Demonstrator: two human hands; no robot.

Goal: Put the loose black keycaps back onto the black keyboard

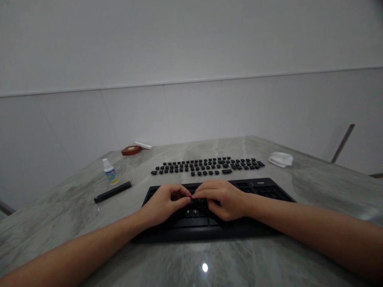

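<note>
A black keyboard [191, 233] lies flat in front of me, with several of its key sockets bare in the middle. Over those sockets my left hand [167, 202] reaches in from the left, thumb and fingertips pinched together. From the right comes my right hand [223, 199], its fingers also bent into a pinch, the tips meeting those of the left. Whatever small piece sits between the fingertips is too dark and too hidden to make out. Behind the keyboard, loose black keycaps [200, 162] are laid out in rows.
To the left stand a small spray bottle [111, 173] and a black stick-like tool [113, 191]. Farther back lie a reddish-brown case [131, 150] and a white strip [143, 145]. A crumpled white cloth [281, 159] rests at the right on the grey marbled table [323, 207].
</note>
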